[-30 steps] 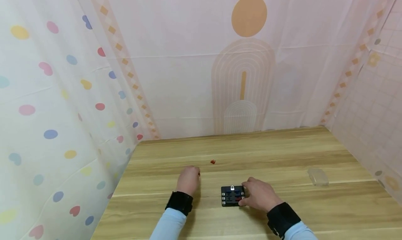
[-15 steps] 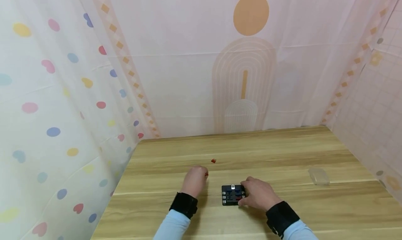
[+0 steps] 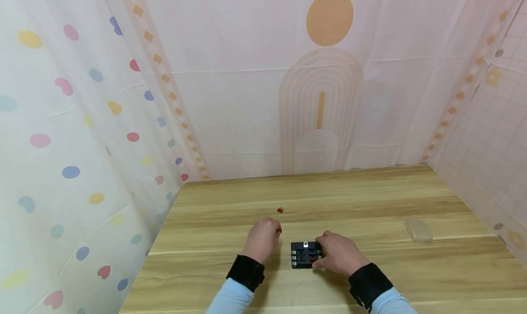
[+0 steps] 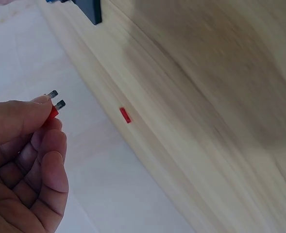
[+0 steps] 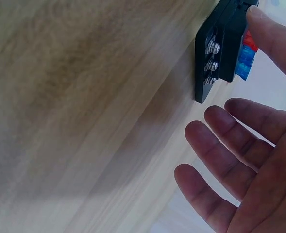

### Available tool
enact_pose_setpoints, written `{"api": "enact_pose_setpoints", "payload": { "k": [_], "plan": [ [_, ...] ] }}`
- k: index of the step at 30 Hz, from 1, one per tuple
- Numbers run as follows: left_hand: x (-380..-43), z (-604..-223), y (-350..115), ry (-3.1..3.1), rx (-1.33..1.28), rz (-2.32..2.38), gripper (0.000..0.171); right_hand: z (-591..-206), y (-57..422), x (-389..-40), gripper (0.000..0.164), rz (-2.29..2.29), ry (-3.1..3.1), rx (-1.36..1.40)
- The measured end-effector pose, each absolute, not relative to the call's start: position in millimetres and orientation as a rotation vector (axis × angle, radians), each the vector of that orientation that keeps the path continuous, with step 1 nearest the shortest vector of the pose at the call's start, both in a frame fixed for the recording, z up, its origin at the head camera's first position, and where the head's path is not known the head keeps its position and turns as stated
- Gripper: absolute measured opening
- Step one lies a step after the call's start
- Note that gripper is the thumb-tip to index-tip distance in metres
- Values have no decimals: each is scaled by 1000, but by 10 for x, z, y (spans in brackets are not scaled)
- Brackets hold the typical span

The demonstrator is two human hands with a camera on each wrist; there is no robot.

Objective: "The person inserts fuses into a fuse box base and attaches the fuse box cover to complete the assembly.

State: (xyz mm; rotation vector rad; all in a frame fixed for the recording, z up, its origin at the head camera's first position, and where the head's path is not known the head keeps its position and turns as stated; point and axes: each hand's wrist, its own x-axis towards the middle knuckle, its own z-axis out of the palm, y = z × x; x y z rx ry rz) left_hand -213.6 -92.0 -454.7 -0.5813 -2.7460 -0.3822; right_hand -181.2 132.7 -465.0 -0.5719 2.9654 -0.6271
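In the left wrist view my left hand (image 4: 28,160) pinches a red blade fuse (image 4: 52,112) between thumb and forefinger, its two metal prongs pointing outward. That hand (image 3: 262,239) is just left of a black fuse box (image 3: 301,255) and a little above the table. My right hand (image 3: 341,253) holds the box at its right side, thumb at the near corner and forefinger at the far one. Blue and red fuses (image 5: 246,58) sit in the box, with screw terminals (image 5: 212,47) along its edge in the right wrist view. The other right fingers are spread loosely.
Another red fuse (image 3: 280,210) lies on the wooden table (image 3: 206,213) beyond my left hand. A clear plastic cover (image 3: 418,231) lies toward the right side. Patterned curtains (image 3: 239,99) stand around the back and sides of the table.
My left hand has moved right, toward the fuse box, carrying the red blade fuse. The right hand and the box have stayed in place.
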Motion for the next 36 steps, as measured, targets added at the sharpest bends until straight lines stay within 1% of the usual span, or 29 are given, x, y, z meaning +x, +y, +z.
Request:
{"api": "enact_pose_setpoints", "payload": {
  "k": [9, 14, 30, 36],
  "plan": [
    [-2086, -4494, -828, -2713, -660, -371, 10, -4632, 1327, -1829, 68, -600, 2967, -584],
    [-2048, -4465, -774, -2724, -692, -345, 10, -4634, 1328, -1840, 67, -598, 2974, -608],
    [-1944, -4483, -645, -2809, -834, -377, 5, -4672, 1300, -1842, 60, -634, 2942, -694],
    [-1911, -4513, -601, -2823, -839, -376, 5, -4714, 1295, -1846, 53, -619, 2942, -740]
  ]
}}
